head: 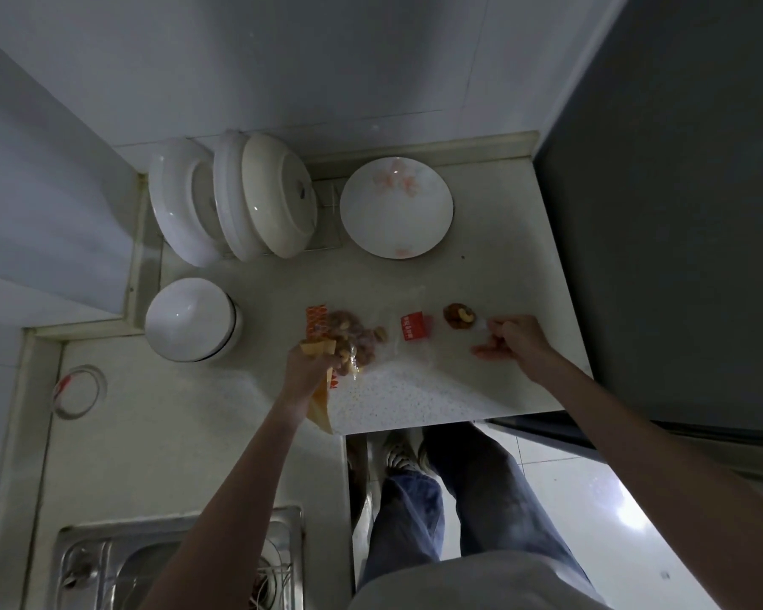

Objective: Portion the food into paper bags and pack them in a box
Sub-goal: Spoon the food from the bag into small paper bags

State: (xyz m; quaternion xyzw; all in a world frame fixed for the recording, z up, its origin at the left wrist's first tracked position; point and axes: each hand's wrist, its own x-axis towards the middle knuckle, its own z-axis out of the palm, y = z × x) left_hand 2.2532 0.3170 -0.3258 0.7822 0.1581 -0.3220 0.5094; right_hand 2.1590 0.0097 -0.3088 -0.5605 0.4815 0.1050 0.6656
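Worktop (415,389), pale speckled stone, L-shaped, runs from the back wall toward me. Dark fridge side (679,213) stands against its right edge. Steel sink (106,561) sits at bottom left. My legs in jeans (437,499) stand on the tiled floor below the worktop's front edge.

Dish rack (327,213) at the back left holds white plates (239,195) on edge, leaning. Flat white plate with pink marks (396,207) lies just right of the rack. White bowl (190,319), upside down, sits in front of the rack near the left wall. A round ring (78,391) lies on the worktop to the far left.

My left hand (309,367) grips a tan paper bag (320,402); fingers curled round its top, the bag hangs down past the wrist toward the worktop edge. Just beyond that hand is a pile of mixed nuts (353,336) on a clear plastic wrapper with an orange-printed strip (317,321) at its left side.

My right hand (516,345) is over the right part of the worktop, fingertips pinching something small and clear (485,324); can't tell what it is. Small red packet (414,327) lies between the nut pile and that hand. A small separate heap of nuts (459,316) lies just beside my right fingertips, right of the red packet.
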